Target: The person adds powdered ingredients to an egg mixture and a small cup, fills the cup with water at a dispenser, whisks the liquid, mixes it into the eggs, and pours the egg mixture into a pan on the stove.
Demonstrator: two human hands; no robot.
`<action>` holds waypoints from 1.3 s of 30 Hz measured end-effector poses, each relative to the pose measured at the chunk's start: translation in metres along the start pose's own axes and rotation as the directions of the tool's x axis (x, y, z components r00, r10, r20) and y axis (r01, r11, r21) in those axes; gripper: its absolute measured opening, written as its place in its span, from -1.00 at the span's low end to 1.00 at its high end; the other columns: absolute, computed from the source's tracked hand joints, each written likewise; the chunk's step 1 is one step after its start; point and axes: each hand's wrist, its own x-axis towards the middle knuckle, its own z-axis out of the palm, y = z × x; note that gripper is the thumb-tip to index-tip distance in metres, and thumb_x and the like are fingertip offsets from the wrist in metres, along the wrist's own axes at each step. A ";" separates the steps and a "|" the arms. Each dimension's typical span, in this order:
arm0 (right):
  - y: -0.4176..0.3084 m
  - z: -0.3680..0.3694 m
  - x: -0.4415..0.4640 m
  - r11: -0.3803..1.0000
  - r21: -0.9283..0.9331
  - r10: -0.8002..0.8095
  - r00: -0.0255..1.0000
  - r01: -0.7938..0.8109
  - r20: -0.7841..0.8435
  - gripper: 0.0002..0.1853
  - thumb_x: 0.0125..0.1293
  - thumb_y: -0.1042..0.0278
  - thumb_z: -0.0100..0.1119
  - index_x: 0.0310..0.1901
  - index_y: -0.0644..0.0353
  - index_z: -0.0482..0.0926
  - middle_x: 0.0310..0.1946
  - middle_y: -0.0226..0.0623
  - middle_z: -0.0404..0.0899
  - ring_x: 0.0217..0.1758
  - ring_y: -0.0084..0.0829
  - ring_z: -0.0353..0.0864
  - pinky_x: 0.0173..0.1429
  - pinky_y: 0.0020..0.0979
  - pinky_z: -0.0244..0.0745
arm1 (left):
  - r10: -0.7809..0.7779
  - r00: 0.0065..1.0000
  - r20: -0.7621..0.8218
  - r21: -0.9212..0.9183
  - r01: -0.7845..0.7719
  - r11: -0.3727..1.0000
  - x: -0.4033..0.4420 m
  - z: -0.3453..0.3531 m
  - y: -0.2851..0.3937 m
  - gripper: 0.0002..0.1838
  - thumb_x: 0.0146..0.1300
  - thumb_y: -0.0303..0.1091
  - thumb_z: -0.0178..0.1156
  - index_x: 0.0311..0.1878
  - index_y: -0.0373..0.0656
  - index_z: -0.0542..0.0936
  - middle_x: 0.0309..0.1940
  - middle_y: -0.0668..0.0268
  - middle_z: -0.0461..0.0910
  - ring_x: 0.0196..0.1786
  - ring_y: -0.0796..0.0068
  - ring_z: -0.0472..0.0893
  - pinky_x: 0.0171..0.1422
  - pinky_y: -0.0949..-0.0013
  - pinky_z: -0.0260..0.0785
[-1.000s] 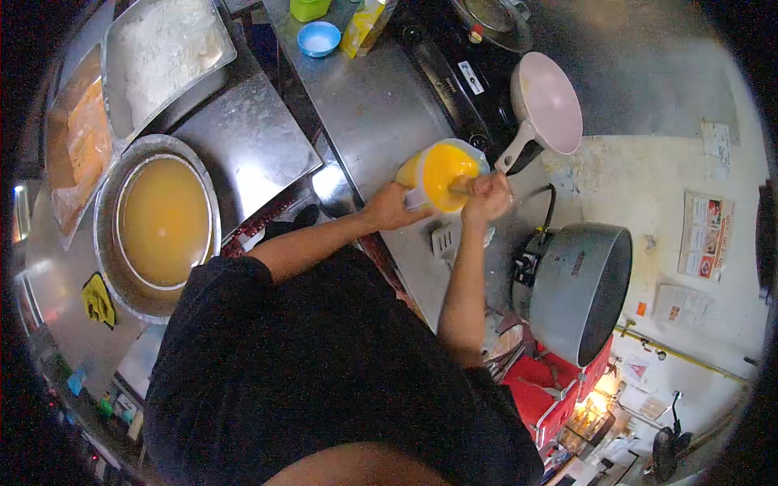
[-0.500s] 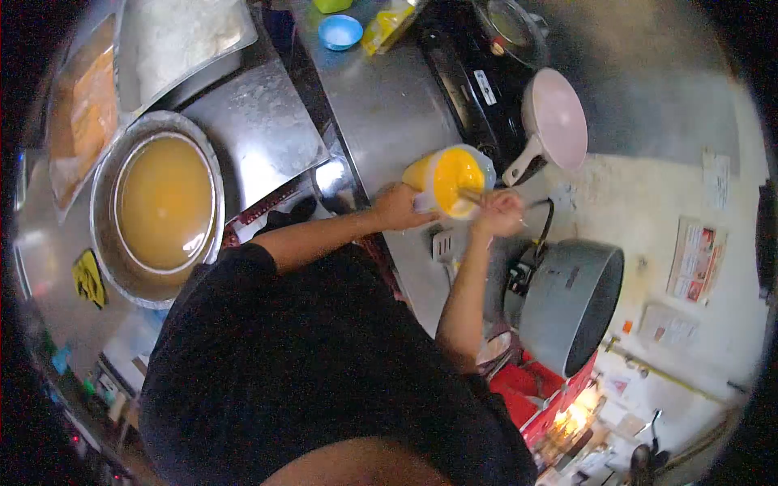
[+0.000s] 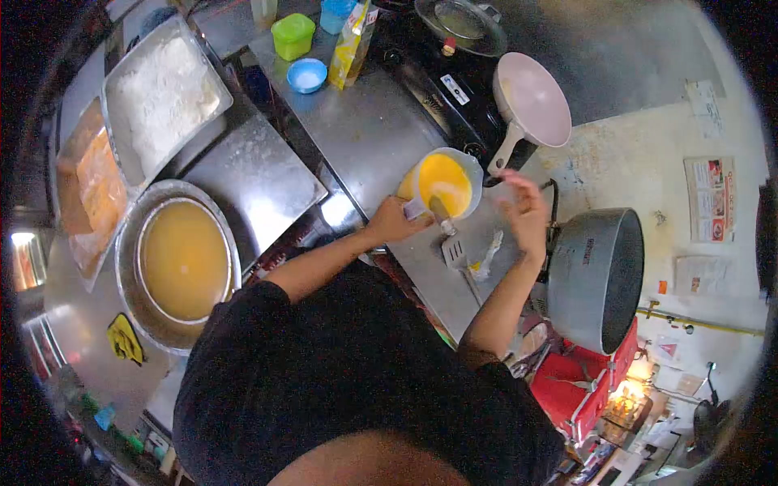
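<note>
My left hand [image 3: 395,220] grips the handle side of a clear plastic jug [image 3: 475,180], which stands on the steel counter. Inside the jug is a yellow liquid [image 3: 444,180] like beaten egg. A utensil [image 3: 439,209] leans in it against the near rim; its lower part is hidden in the liquid. Raised to the right of the jug, my right hand [image 3: 527,215] is empty with its fingers apart. Between the jug and my right forearm lies a slotted turner [image 3: 455,253], near a crumpled white and yellow wrapper [image 3: 488,255].
A pink frying pan [image 3: 535,101] rests on the black stove [image 3: 429,89] beyond the jug. At right stands a large grey pot [image 3: 592,279]. A blue bowl [image 3: 307,76], green container [image 3: 292,36] and yellow packet [image 3: 353,44] sit farther back. Leftward are a basin [image 3: 126,267] and a flour tray [image 3: 212,121].
My right hand has let go of the utensil in the jug and lifted away to the right, fingers opening. The left hand keeps its hold. The whole view has shifted.
</note>
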 end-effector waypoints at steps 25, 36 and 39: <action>0.131 -0.025 0.078 0.458 0.857 0.640 0.757 -0.237 -0.133 -0.83 0.41 0.26 0.00 -0.24 0.17 0.47 -0.68 -0.53 0.33 -0.67 -0.64 0.30 -0.55 -0.55 0.31 | -0.017 0.999 0.035 0.088 0.014 0.996 0.001 0.003 -0.001 -0.65 0.03 -0.17 0.40 -0.56 -0.25 0.53 -0.75 0.31 0.46 -0.63 0.57 0.46 -0.51 0.33 0.30; 0.117 0.006 0.096 0.585 0.727 0.681 0.704 -0.359 -0.201 -0.84 0.30 0.38 0.15 -0.23 0.27 0.42 -0.46 -0.28 0.52 -0.52 -0.47 0.54 -0.36 -0.37 0.59 | -0.015 1.000 -0.009 0.098 0.016 0.995 0.002 0.007 0.001 -0.62 -0.01 -0.23 0.39 -0.67 -0.21 0.43 -0.77 0.34 0.42 -0.63 0.64 0.41 -0.53 0.36 0.26; 0.113 0.007 0.098 0.592 0.734 0.650 0.736 -0.333 -0.190 -0.84 0.31 0.41 0.13 -0.24 0.29 0.38 -0.47 -0.26 0.51 -0.52 -0.47 0.52 -0.37 -0.38 0.59 | 0.048 0.999 -0.011 0.145 -0.046 0.988 0.005 0.010 -0.025 -0.61 -0.01 -0.05 0.45 -0.59 -0.17 0.60 -0.73 0.34 0.53 -0.69 0.53 0.49 -0.57 0.36 0.29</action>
